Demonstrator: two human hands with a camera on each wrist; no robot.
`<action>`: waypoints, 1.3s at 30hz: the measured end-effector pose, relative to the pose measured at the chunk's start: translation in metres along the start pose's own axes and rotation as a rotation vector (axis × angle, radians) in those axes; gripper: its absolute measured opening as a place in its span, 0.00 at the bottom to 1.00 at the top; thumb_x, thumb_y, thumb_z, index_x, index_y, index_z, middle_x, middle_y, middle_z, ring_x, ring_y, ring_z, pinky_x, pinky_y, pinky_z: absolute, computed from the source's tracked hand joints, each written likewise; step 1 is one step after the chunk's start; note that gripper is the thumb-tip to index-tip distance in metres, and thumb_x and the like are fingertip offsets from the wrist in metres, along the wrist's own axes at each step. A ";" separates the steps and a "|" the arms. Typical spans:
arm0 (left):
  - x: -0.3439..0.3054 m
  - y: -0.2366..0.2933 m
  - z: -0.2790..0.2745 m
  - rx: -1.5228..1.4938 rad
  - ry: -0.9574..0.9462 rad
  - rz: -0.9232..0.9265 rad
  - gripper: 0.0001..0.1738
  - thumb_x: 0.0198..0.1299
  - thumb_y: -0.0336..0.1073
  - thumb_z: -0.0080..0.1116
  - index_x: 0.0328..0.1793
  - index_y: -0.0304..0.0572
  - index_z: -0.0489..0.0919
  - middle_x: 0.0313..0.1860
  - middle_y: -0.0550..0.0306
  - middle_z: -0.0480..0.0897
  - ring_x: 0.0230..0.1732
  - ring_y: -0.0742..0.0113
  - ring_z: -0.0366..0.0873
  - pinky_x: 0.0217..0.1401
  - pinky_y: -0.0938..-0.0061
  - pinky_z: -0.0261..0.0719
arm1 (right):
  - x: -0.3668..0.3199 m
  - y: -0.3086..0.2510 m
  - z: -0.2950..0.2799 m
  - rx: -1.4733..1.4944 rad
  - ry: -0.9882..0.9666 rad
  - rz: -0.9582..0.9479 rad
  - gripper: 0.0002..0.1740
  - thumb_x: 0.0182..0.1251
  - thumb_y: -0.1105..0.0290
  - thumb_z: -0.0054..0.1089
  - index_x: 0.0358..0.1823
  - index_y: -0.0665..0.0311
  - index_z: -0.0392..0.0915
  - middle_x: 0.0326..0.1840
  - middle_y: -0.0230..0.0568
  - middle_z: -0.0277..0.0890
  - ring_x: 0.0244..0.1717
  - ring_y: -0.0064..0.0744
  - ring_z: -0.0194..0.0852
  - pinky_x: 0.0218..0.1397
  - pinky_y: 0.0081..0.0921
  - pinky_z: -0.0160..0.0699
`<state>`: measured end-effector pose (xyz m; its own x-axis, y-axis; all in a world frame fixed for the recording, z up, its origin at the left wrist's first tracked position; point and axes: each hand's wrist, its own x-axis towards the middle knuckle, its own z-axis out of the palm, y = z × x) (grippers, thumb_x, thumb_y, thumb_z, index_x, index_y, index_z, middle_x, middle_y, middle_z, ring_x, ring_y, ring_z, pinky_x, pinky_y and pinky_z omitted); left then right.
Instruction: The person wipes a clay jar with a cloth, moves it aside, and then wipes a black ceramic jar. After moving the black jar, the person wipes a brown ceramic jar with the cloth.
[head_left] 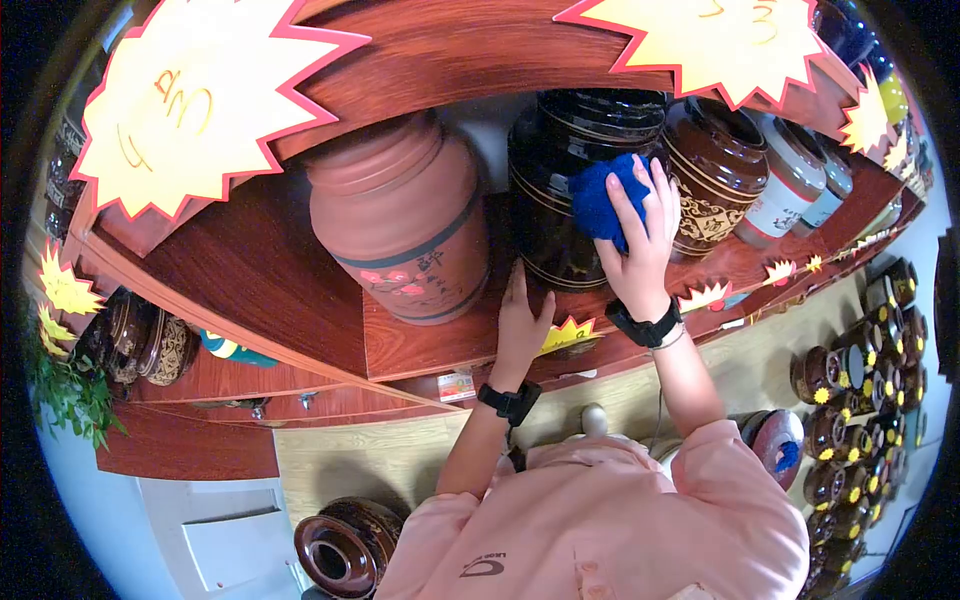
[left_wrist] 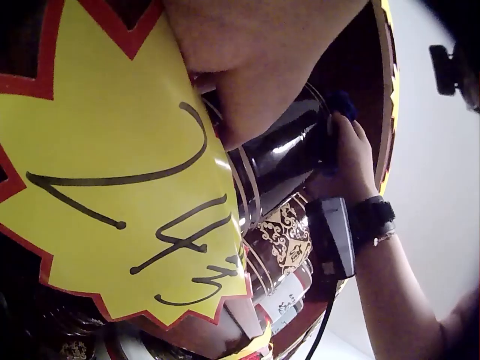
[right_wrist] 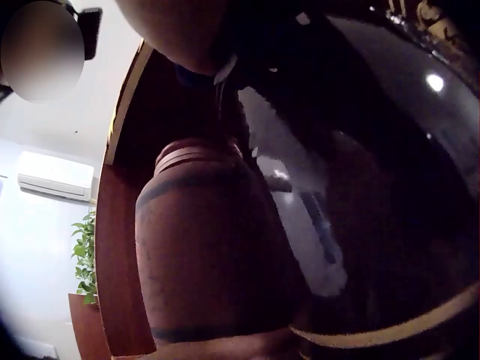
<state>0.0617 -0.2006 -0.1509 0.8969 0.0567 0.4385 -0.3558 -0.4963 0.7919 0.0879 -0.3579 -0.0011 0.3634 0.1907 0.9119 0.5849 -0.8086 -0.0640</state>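
Up on the wooden shelf (head_left: 290, 290), far left, there's a big yellow starburst tag (head_left: 170, 110) hanging off the board above, then a terracotta jar (head_left: 400, 225) with a dark band and red flowers. Next along, the left hand (head_left: 522, 325) sits flat against the bottom of the black glazed jar (head_left: 550, 165), fingers straight and close together, holding nothing. That jar stands just beside the terracotta one, mid shelf. The blue cloth (head_left: 597, 205) is bunched against its right side, and the right hand (head_left: 640, 250) grips it, fingers together over the top, pressing it on the glaze. Right of that is a brown patterned jar (head_left: 715, 170)
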 end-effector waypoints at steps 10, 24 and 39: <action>0.000 0.004 -0.002 -0.014 0.000 -0.003 0.40 0.62 0.39 0.57 0.74 0.24 0.56 0.70 0.25 0.63 0.70 0.34 0.62 0.74 0.57 0.60 | -0.062 0.004 0.010 -0.140 -0.237 -0.220 0.29 0.55 0.67 0.59 0.62 0.44 0.77 0.73 0.32 0.63 0.74 0.39 0.55 0.76 0.55 0.45; -0.001 0.004 -0.003 0.036 -0.032 -0.042 0.39 0.56 0.24 0.53 0.76 0.29 0.54 0.70 0.28 0.64 0.70 0.35 0.63 0.73 0.57 0.61 | -0.111 0.017 -0.001 -0.167 -0.581 -0.434 0.29 0.60 0.67 0.49 0.66 0.45 0.72 0.72 0.25 0.64 0.72 0.27 0.59 0.76 0.44 0.52; -0.003 -0.003 0.001 0.084 -0.012 0.027 0.36 0.62 0.27 0.52 0.75 0.25 0.54 0.71 0.28 0.63 0.71 0.36 0.62 0.74 0.58 0.61 | 0.023 -0.005 -0.023 -0.155 -0.259 -0.288 0.27 0.56 0.66 0.55 0.61 0.46 0.76 0.71 0.33 0.66 0.74 0.38 0.57 0.75 0.45 0.54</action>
<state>0.0603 -0.1996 -0.1551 0.8907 0.0324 0.4534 -0.3568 -0.5683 0.7414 0.0765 -0.3628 0.0292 0.3827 0.5388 0.7505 0.5800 -0.7724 0.2588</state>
